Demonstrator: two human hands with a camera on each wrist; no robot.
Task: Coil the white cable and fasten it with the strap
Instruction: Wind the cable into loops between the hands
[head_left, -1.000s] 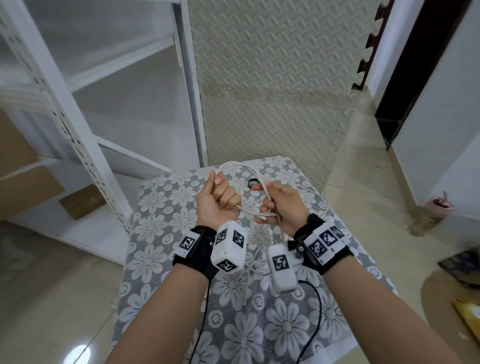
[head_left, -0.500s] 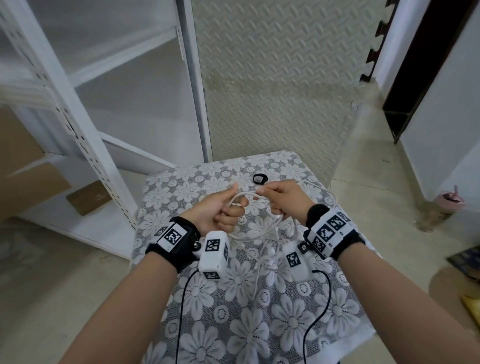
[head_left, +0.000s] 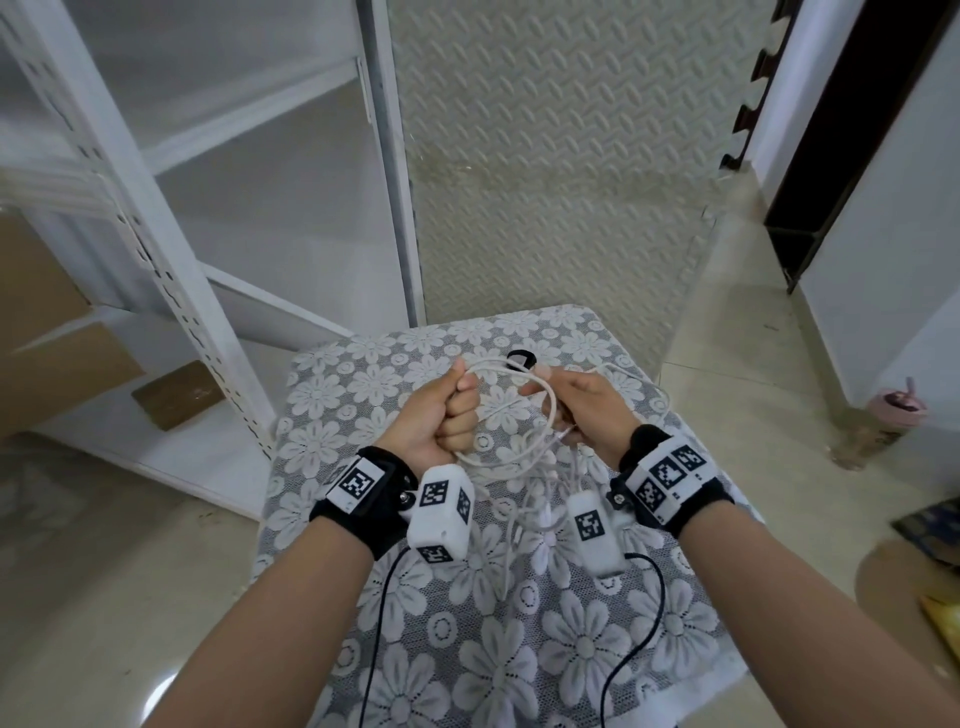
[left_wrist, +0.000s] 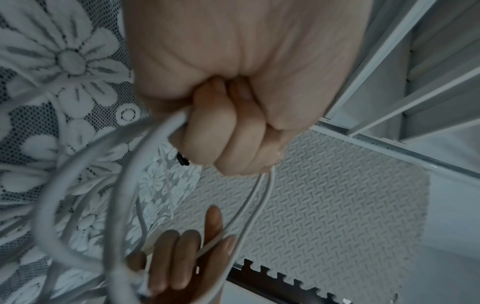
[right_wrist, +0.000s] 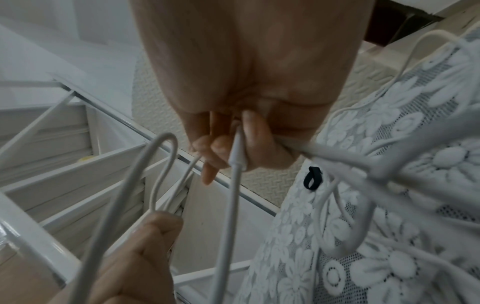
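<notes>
The white cable (head_left: 511, 410) runs in loose loops between both hands above the flowered table. My left hand (head_left: 447, 415) is a closed fist around several strands of the cable (left_wrist: 145, 139). My right hand (head_left: 582, 410) curls its fingers around other strands and a white plug end (right_wrist: 237, 152). More of the cable hangs down toward the cloth and trails right (head_left: 660, 400). The black strap (head_left: 521, 358), a small loop, lies on the cloth just beyond the hands; it also shows in the right wrist view as the strap (right_wrist: 313, 178).
A small table with a grey and white flowered lace cloth (head_left: 519, 649) stands under the hands. White metal shelving (head_left: 156, 249) is at the left, a textured foam mat (head_left: 561, 182) leans behind. A pink cup (head_left: 896, 410) stands on the floor at right.
Both hands have come slightly nearer and lower, and moved a little apart, widening the cable loop between them. The strap has not moved.
</notes>
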